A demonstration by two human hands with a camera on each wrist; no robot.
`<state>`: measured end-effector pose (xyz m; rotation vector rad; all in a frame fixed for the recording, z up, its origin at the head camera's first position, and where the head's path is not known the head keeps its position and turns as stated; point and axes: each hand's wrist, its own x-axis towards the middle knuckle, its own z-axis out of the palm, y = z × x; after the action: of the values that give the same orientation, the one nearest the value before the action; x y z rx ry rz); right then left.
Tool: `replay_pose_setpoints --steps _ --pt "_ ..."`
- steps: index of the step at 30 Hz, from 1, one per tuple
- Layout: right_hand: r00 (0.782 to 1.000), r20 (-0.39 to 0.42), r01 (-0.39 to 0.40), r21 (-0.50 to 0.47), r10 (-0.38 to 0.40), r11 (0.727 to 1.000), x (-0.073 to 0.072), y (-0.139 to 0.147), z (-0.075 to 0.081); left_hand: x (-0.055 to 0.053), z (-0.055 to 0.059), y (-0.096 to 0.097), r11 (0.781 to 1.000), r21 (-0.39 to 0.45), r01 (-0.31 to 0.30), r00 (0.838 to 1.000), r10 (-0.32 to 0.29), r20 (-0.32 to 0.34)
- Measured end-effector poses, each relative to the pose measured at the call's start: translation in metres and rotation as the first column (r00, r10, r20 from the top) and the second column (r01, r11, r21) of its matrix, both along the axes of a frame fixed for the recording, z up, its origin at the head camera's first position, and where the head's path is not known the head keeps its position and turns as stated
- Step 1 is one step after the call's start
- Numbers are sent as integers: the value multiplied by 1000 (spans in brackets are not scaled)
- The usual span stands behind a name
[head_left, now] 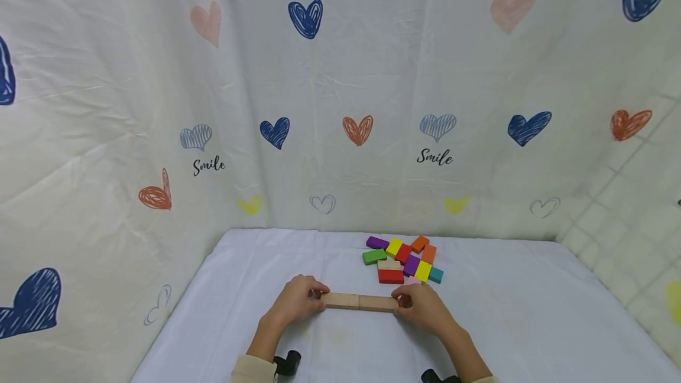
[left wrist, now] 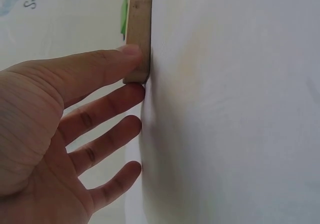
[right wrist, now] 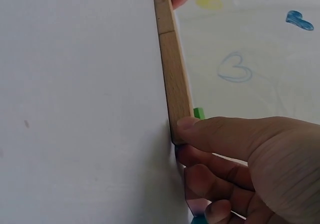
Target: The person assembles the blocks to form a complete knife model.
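Observation:
Two plain wooden blocks lie end to end in one row on the white cloth, their inner ends meeting at a thin seam. My left hand (head_left: 299, 299) holds the outer end of the left wooden block (head_left: 341, 301) between thumb and index finger. In the left wrist view its other fingers are spread below the block. At the opposite end, my right hand (head_left: 422, 307) pinches the right wooden block (head_left: 376, 303), with the thumb (right wrist: 187, 124) on its near face. The right hand's remaining fingers curl loosely beside it.
Behind the row sits a loose cluster of coloured blocks, among them a red block (head_left: 391, 276), a green block (head_left: 375, 256), a purple block (head_left: 377, 242) and a teal block (head_left: 435, 275). A heart-printed curtain (head_left: 340, 87) hangs past the table's back edge.

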<state>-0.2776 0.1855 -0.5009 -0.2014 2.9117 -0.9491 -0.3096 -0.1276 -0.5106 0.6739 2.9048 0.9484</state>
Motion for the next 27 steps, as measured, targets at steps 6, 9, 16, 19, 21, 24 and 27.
replay_pose_setpoints --steps 6,9,16,19,21,24,27 --pt "1000 -7 7 -1 -7 1000 -1 -2 -2 0 1 -2 1000 1 5 1000 -5 -7" --pt "1000 -10 7 -1 -7 1000 -2 -3 -3 0 1 -3 1000 4 7 1000 -7 -11" --pt "1000 -9 8 3 -8 1000 -2 -4 -4 0 1 -4 1000 0 9 1000 -9 -10" --pt "1000 -10 12 3 -12 1000 -2 -4 -5 0 1 -4 1000 -1 5 1000 -5 -6" --pt "1000 -11 13 2 -13 1000 -2 -4 -5 0 1 -4 1000 1 1 1000 -1 -3" --pt "1000 0 8 -10 -8 1000 -1 -3 -4 0 1 -4 1000 7 -1 1000 1 10" --pt "1000 13 8 -30 -8 1000 -2 1 -2 -1 1 -4 1000 15 0 1000 0 24"
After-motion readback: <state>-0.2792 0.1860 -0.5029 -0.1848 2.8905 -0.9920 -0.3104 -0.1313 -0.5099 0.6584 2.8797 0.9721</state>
